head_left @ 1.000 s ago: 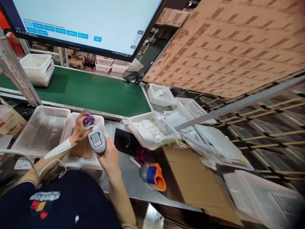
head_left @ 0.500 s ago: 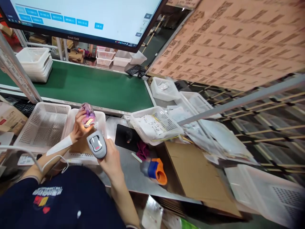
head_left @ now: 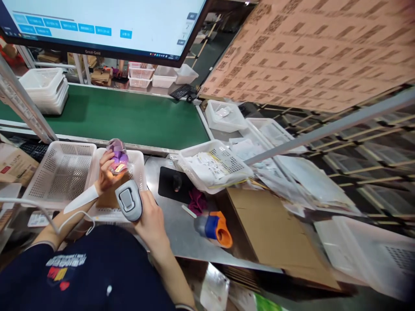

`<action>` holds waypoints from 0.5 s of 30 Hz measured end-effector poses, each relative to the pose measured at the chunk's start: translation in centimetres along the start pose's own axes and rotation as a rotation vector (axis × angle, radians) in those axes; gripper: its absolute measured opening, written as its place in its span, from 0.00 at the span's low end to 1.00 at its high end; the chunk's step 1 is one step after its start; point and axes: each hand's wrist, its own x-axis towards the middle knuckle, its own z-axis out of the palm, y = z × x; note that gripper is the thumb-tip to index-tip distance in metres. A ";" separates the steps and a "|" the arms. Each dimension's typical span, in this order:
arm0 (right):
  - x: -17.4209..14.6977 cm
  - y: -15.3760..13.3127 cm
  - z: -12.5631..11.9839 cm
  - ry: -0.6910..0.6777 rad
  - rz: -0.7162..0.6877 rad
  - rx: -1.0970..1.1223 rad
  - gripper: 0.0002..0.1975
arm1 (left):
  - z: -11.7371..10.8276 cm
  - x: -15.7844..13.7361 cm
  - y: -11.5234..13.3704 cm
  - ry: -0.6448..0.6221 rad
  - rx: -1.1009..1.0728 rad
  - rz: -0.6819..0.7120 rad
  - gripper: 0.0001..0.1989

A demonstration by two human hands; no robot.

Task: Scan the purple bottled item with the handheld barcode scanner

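My left hand (head_left: 106, 172) is closed around a clear plastic container (head_left: 117, 153) with purple and pink pieces inside and a small yellowish label near its lower end. It is held above a white perforated basket (head_left: 138, 162), in which something brown lies. In my right hand (head_left: 152, 220) is a grey barcode scanner (head_left: 129, 200), its head tilted toward the container. Scanner and container are apart. A white cable runs over my left forearm, which carries a white band.
An empty-looking white basket (head_left: 60, 172) stands to the left. Behind runs a green conveyor belt (head_left: 136, 116), below a monitor (head_left: 103, 26). Rightward lie a mouse pad (head_left: 167, 183), an orange-and-blue tape dispenser (head_left: 215, 229), a basket with papers (head_left: 214, 166) and a cardboard sheet (head_left: 275, 233).
The scanner has shifted slightly left and down, and the red glow on it is gone. The container has turned slightly in my left hand. The camera view has moved a little.
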 end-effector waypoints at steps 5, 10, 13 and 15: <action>-0.6 0.3 -0.2 0.012 -0.010 -0.018 0.22 | -0.3 0.2 0.1 -0.015 0.011 -0.030 0.34; -1.1 0.2 -0.4 0.037 -0.014 -0.023 0.20 | -0.7 0.7 0.1 -0.031 0.037 0.049 0.37; -1.2 0.1 -0.4 0.032 -0.010 -0.020 0.21 | -0.8 1.0 0.2 -0.017 0.028 0.057 0.38; -1.2 0.2 -0.3 0.027 -0.012 -0.029 0.21 | -0.9 1.2 0.1 -0.014 0.038 0.043 0.39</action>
